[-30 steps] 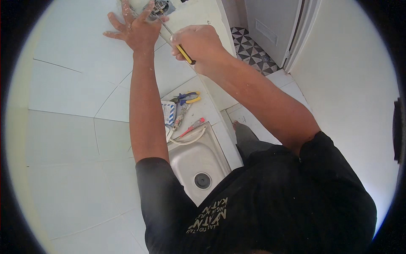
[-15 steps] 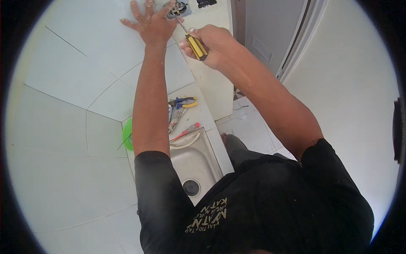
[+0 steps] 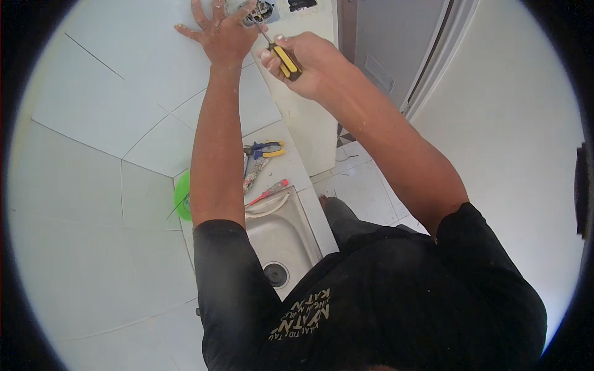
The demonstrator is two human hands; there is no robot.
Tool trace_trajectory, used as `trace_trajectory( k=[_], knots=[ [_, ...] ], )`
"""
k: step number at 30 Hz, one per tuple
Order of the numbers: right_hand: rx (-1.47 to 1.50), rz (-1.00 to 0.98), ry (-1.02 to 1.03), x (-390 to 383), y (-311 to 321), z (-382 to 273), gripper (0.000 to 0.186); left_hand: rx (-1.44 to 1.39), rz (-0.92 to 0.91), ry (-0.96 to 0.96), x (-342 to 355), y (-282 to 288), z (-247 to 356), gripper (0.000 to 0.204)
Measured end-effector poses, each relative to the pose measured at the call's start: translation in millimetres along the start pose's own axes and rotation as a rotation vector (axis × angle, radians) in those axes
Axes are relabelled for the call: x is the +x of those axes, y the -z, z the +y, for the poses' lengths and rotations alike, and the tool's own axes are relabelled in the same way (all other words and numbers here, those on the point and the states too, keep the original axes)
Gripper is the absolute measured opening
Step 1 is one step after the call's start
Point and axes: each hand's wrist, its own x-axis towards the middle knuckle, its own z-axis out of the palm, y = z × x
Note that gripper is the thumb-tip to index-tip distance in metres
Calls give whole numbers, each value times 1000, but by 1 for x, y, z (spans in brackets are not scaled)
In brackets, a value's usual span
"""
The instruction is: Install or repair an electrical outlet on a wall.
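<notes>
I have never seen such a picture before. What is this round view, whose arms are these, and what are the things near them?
There is no machine here. A camera worn on a person's head looks down, and its wide lens bends straight lines. Both arms belong to that person. The left hand lies flat on the tiled wall, beside an open wall socket. The right hand holds a screwdriver with a yellow and black handle, its tip at the socket. Below, pliers and a small red screwdriver lie on the counter beside a steel sink.
</notes>
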Motion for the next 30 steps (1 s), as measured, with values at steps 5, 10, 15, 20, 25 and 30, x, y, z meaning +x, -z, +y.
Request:
trace_trajectory(
  k=[5, 10, 15, 20, 25, 30],
  knots=[
    [-96, -37, 64, -4, -9, -3, 11, -27, 104, -44, 1, -11, -10, 48],
    [-151, 5, 105, 1, -7, 3, 13, -16, 57, -27, -3, -10, -8, 48],
    [147, -249, 3, 27, 19, -23, 19, 24, -37, 13, 4, -16, 10, 44],
    [122, -208, -10, 12, 3, -11, 24, -440, 323, -236, 3, -54, -52, 47],
    [-88, -171, 100, 5, -1, -28, 18, 70, 319, -224, 4, -45, -37, 52],
    [-639, 40, 323, -1, 0, -25, 9, 109, 180, -171, 1, -31, -25, 53]
  ],
)
